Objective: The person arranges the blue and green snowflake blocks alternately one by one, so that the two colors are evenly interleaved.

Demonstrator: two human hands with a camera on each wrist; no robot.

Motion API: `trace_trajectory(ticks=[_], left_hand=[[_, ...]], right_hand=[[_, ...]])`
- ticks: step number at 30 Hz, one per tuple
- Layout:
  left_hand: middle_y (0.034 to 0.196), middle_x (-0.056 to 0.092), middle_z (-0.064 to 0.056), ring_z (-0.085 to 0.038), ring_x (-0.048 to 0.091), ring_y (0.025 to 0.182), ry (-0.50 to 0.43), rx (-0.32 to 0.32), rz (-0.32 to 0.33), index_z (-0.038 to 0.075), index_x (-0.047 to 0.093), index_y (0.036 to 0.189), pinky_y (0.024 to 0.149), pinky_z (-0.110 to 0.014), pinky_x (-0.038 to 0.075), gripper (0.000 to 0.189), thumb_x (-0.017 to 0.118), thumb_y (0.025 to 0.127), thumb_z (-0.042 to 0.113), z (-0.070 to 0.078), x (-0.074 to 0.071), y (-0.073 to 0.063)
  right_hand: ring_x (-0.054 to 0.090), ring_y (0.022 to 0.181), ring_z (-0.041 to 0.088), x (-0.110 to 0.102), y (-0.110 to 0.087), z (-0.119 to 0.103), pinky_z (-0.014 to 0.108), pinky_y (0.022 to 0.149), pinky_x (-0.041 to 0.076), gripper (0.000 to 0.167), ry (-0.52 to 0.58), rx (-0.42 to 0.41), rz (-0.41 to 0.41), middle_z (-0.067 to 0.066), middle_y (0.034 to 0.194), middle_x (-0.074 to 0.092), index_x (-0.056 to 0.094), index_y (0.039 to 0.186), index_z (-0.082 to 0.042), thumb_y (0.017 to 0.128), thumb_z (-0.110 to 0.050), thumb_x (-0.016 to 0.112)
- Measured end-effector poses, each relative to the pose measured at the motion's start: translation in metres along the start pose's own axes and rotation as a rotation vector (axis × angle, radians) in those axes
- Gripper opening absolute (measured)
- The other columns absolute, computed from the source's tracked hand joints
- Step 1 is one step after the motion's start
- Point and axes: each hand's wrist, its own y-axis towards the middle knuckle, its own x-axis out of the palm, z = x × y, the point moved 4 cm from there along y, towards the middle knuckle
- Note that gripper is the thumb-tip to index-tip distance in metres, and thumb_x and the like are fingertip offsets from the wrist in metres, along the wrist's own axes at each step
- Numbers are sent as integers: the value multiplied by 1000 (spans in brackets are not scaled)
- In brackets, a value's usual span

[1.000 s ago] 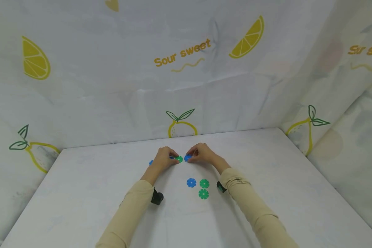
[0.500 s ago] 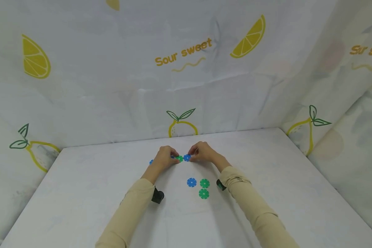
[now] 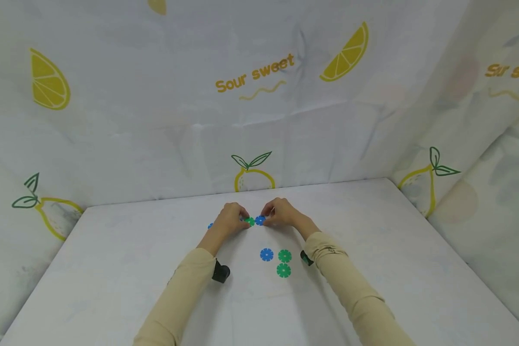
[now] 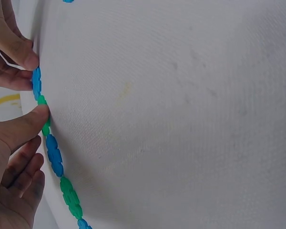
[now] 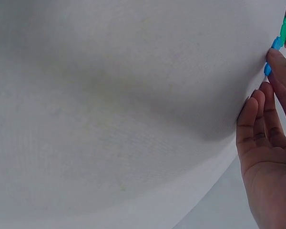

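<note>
Status | left hand (image 3: 230,218) narrowly pinches green disc (image 3: 251,221) | right hand (image 3: 283,213) narrowly pinches blue disc (image 3: 259,220) | edges touching

Your right hand (image 3: 283,213) pinches a blue disc (image 3: 260,220), your left hand (image 3: 230,218) a green disc (image 3: 251,221), in a row (image 4: 70,196) alternating blue and green; the loose discs (image 3: 284,270) are one blue, two green. Your sleeves (image 3: 181,293) are beige, the table (image 3: 112,269) white, the backdrop (image 3: 155,149) white with yellow lemon prints (image 3: 49,81), green-outlined leaves (image 3: 259,159) and orange lettering (image 3: 256,74).

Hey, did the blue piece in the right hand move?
Yes, slightly left against the lemon drawing; the blue piece now meets the held green piece.
</note>
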Motion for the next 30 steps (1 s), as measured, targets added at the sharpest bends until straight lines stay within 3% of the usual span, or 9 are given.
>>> trace_trajectory(ticks=[5,15,23,30], left_hand=[[109,66,-9,-25,57,108,-12,6,2,5,74,104,95,-39,46,25,78,80,14,-1,1,1],[105,68,-9,-26,58,108,-41,98,32,5,75,101,95,-41,46,28,81,76,16,5,3,3],[105,66,-9,-25,58,107,-56,91,22,5,75,99,95,-39,47,24,80,79,18,12,13,7],[104,65,-8,-24,58,105,-36,74,30,6,76,96,94,-38,47,20,79,80,16,13,17,9]], right_hand=[[53,77,13,0,0,0,24,71,46,18,1,-2,4,-1,86,68,73,97,-6,81,-12,77],[51,72,11,-1,-1,2,21,66,44,20,22,-18,3,-1,81,66,73,97,-6,79,-12,78],[61,86,18,-11,-13,8,29,80,52,24,113,-98,25,10,101,70,70,106,2,84,-8,73],[61,100,25,-20,-40,9,34,89,50,28,256,-92,45,15,114,66,65,116,3,93,-13,63]])
